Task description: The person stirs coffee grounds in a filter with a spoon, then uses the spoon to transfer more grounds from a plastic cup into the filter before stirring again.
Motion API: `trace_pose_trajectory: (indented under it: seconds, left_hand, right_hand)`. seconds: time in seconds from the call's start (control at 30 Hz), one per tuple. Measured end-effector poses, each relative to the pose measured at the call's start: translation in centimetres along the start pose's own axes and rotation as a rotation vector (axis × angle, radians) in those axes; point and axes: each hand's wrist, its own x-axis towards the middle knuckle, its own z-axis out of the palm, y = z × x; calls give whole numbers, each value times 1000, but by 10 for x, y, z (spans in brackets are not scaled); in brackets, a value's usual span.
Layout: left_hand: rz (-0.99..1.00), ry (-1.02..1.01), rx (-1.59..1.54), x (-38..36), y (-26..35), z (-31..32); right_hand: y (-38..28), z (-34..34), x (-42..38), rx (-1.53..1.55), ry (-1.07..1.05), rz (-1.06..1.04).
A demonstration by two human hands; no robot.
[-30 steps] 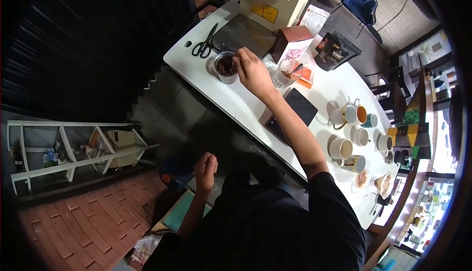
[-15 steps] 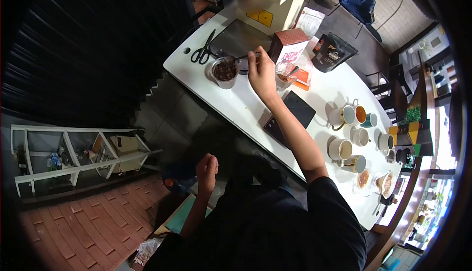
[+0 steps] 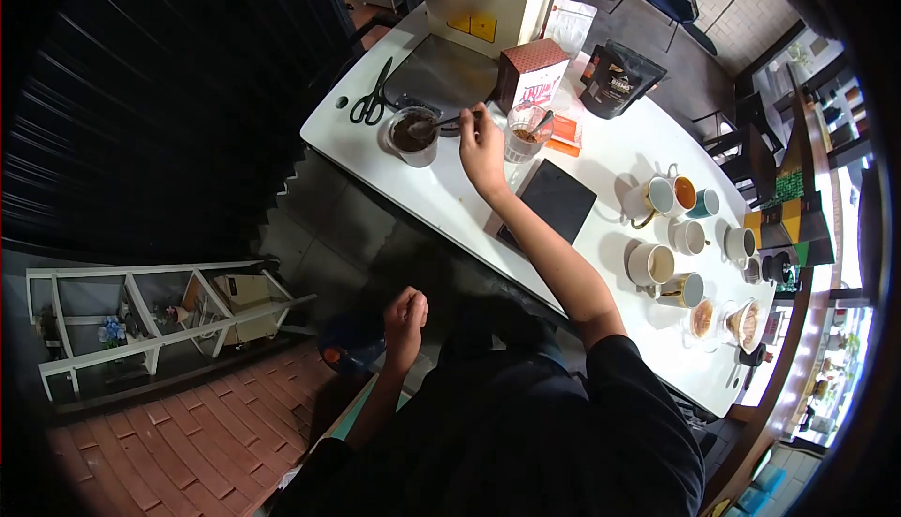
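Note:
My right hand [image 3: 482,149] pinches the handle of a spoon [image 3: 450,122] over the table. The spoon's bowl is at the mouth of a clear plastic cup [image 3: 416,153] holding dark brown grounds or powder. To the right of that hand stands another clear cup [image 3: 522,148] with a little brown matter and a second spoon [image 3: 542,122] leaning in it. My left hand [image 3: 405,316] hangs in front of my body, below the table edge, fingers curled closed with nothing visible in them.
Black scissors [image 3: 374,99] lie by the cup. Behind are a patterned box [image 3: 535,74], a black pouch [image 3: 619,81] and a cream machine [image 3: 483,10]. A flat black device [image 3: 557,202] lies near my forearm. Several mugs [image 3: 650,264] and a glass dripper [image 3: 743,324] stand rightward.
The view has shifted a little. The spoon's bowl has moved from the cup's right rim further in over its middle. My left hand stays closed.

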Motion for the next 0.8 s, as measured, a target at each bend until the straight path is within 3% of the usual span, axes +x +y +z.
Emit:
trace_pose_trajectory:
  seconds: [0.13,0.2,0.23,0.27,0.33,0.6,0.8]
  left_hand:
    - [0,-2,-22,-3,-1,-1]
    - [-4,-10,-20,-6,-1,-1]
    - [14,-2,-13,-6,-3,0]
    - [31,6,-8,-7,-5,1]
    - [33,-2,-24,-7,-9,1]
    - [74,-17,18,-29,-14,21]
    - [96,-115,61,-48,-14,74]
  right_hand:
    - [-7,-10,4,320,5,128]
    - [-31,-28,-3,1019,-51,640]
    - [-29,-33,-6,1144,-80,771]
    - [-22,-37,-10,1137,-76,770]
    - [-19,-45,-17,1411,-204,893]
    - [-36,-100,-65,1543,-175,944]
    - [-59,-201,-124,1590,-179,773]
